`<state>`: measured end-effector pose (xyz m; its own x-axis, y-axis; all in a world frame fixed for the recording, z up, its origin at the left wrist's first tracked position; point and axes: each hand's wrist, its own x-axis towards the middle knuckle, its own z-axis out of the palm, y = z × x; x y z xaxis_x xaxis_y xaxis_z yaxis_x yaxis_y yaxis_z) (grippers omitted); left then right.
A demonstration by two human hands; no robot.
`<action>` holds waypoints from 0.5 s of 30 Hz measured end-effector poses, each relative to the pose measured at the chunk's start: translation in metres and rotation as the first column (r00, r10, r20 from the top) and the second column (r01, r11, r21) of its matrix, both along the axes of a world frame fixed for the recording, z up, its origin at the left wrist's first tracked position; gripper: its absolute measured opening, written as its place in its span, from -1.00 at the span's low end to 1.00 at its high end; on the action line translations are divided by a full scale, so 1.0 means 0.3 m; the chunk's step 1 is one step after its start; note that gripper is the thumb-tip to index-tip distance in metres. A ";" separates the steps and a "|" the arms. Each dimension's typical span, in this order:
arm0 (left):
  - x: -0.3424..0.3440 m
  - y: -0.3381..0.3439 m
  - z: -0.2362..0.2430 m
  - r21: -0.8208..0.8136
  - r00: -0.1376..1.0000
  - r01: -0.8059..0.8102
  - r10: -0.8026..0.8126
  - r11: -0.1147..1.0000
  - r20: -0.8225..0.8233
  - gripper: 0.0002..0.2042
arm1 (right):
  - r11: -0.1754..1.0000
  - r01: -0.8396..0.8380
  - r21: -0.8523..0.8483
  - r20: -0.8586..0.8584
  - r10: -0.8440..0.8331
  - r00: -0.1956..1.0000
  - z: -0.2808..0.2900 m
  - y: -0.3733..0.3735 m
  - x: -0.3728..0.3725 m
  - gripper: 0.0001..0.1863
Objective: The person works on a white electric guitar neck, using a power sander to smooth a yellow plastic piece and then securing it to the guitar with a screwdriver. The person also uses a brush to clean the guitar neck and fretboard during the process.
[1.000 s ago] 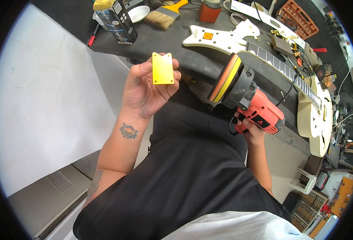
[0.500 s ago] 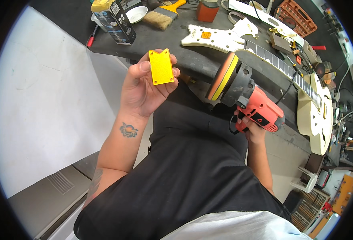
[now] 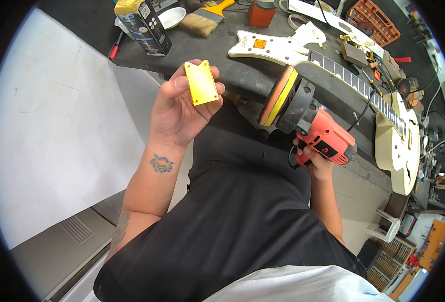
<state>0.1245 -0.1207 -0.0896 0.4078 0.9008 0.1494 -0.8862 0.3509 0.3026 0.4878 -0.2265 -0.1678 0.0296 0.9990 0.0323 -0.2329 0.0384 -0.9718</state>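
Near bench (image 3: 210,52), left hand (image 3: 178,108) pinches yellow plate (image 3: 201,83) lengthwise upright, notch up; right hand (image 3: 321,165) grips polisher (image 3: 325,132)

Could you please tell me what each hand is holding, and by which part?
The left hand holds a small yellow plate by its side edges; the right hand grips a red power tool by its handle.

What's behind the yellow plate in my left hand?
Fingers of your left hand show past the right edge of the yellow plate, with the dark workbench beyond. The plate's back and whatever it covers can't be seen.
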 end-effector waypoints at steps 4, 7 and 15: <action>-0.006 -0.011 0.006 0.025 1.000 -0.009 0.010 1.000 -0.022 -0.64 | 1.000 -0.007 -0.009 -0.008 0.007 1.000 0.003 0.001 -0.004 -0.48; -0.010 -0.012 -0.007 0.022 1.000 0.000 0.000 1.000 -0.009 -0.63 | 1.000 -0.016 -0.010 0.009 0.016 1.000 -0.001 -0.001 0.004 -0.47; -0.036 -0.040 -0.058 -0.008 0.959 -0.065 0.060 0.998 -0.278 -0.45 | 0.989 0.128 0.068 -0.026 -0.127 0.992 0.348 0.043 0.057 -0.24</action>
<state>0.1137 -0.1326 -0.1070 0.3736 0.9273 0.0234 -0.7887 0.3043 0.5342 0.5048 -0.2136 -0.0634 0.1581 0.9824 0.0992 -0.2429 0.1361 -0.9605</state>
